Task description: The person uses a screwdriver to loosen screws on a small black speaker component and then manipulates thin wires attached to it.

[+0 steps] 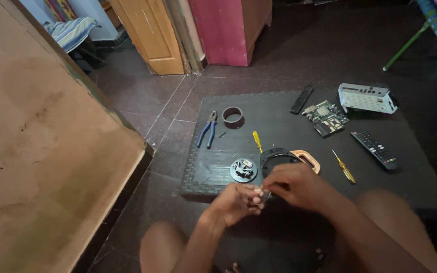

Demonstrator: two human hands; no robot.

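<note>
Left hand (236, 202) and right hand (292, 184) met above front edge of black mat (279, 126), fingertips pinched on small part (too small to identify). Step: fiddly fitting work. Round dish of small parts (243, 170) just beyond; next move likely needed steady fingers.

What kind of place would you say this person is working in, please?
Probably a room in a home, used as a makeshift repair spot: a dark tiled floor, a wooden door, and a black foam mat laid with blue-handled pliers and a green circuit board.
</note>
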